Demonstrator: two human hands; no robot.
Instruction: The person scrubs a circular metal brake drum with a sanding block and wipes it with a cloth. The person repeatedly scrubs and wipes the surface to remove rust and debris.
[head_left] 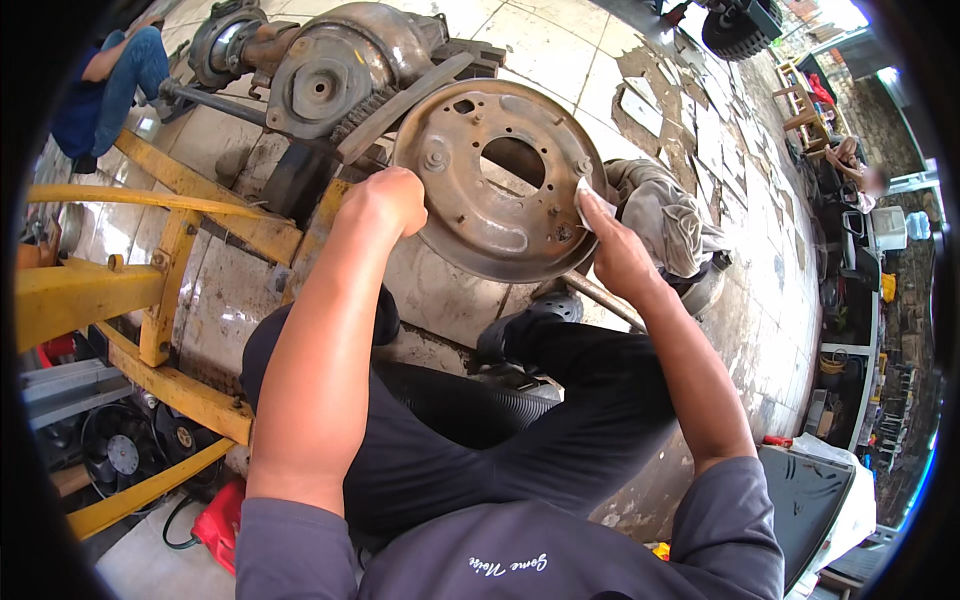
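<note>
A round, rusty brown brake backing plate (470, 205) with a large centre hole stands tilted in front of me. My left hand (388, 203) is closed at its left rim, and the fingertips are hidden from view. On the right side of the plate, my right hand (622, 250) presses a small whitish sheet (594, 205) against the face near the rim. I cannot tell if that sheet is cloth or sandpaper. Just right of the plate lies a bunched grey rag (665, 220).
A rusty axle housing (320, 85) lies behind the plate, with a wire brush (400, 110) between them. At left stands a yellow metal frame (90, 295). A person in jeans (135, 85) sits far left; another person (850, 165) is far right. Broken tiles (640, 105) lie beyond.
</note>
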